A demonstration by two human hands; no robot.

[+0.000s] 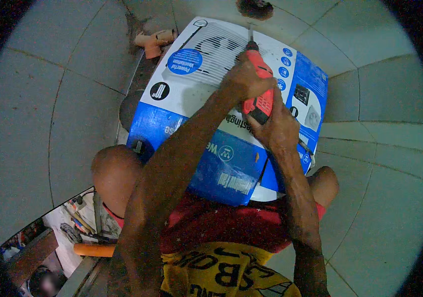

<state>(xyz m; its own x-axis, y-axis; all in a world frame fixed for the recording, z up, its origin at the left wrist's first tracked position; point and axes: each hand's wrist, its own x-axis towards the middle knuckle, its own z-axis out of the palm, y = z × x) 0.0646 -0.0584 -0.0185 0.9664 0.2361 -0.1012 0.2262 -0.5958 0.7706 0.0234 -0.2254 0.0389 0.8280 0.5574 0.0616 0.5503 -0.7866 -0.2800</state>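
Gripping the drill with both hands, I hold it at about 1 o'clock from the middle of my view, over the far half of the box. My left hand is wrapped around its red body, the forearm reaching up from 7 o'clock; the back of the hand covers most of the fingers, so I cannot tell just how each one lies. My right hand closes on the drill lower down, beside the black base, its forearm rising from 5 o'clock, and the fingertips there are mostly hidden too. The bit points to 12 o'clock, past the box's far edge and toward the pale tiles, with its tip just below a ragged brown hole; I cannot tell whether it touches the tiles. The blue and white box sits tilted between my knees, left knee at 9 o'clock and right knee between 3 and 4, its near edge at my red shorts. At 11 o'clock an orange fitting lies just beyond the box's corner. Some tools lie at 8 o'clock, near an orange pipe.
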